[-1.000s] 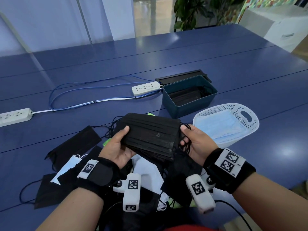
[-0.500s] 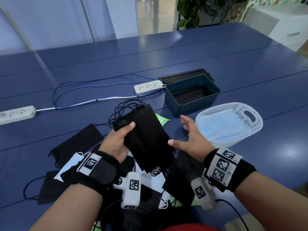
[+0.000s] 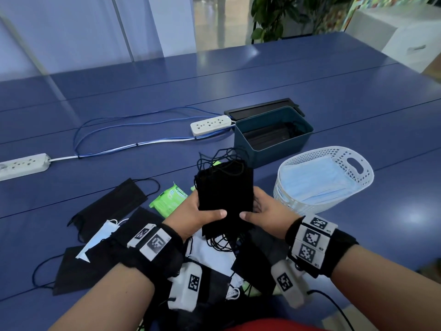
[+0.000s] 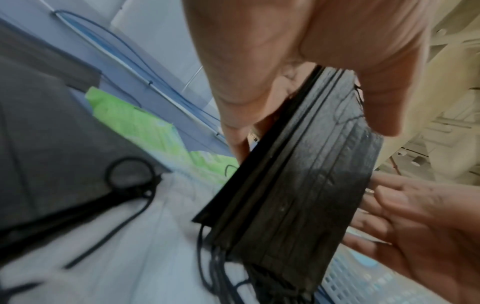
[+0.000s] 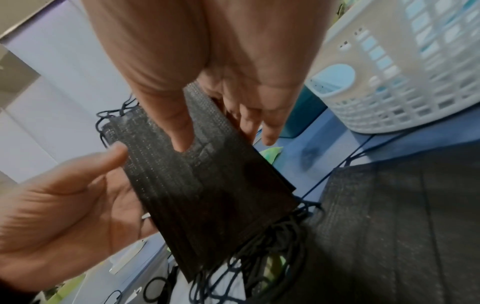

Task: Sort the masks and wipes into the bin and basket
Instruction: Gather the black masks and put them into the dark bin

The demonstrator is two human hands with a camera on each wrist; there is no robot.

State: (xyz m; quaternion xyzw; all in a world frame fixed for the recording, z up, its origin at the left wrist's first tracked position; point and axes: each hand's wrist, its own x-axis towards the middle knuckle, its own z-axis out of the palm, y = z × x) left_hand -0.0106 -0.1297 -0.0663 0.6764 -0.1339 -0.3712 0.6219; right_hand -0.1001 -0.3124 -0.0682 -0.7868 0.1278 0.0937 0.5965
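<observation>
A stack of black masks [image 3: 226, 187] is held above the table, long side pointing away from me, ear loops dangling at both ends. My left hand [image 3: 205, 211] pinches its left edge, thumb on top and fingers beneath. My right hand [image 3: 257, 211] pinches the right edge the same way. The left wrist view shows the stack [image 4: 298, 174] edge-on between thumb and fingers; in the right wrist view the thumb presses on the stack [image 5: 207, 185]. The teal bin [image 3: 243, 144] holds black masks. The white basket [image 3: 358, 177] holds blue masks. A green wipes pack [image 3: 169, 197] lies left of the stack.
Loose black masks [image 3: 109, 206] and a white mask [image 3: 100, 237] lie on the blue table [image 3: 358, 115] under and left of my hands. Two power strips [image 3: 210, 121] with blue cables run behind. A black lid [image 3: 260, 108] lies behind the bin.
The stack was held crosswise by both hands; the right hand let go, the left turned it lengthwise, and the right hand now holds its edge again.
</observation>
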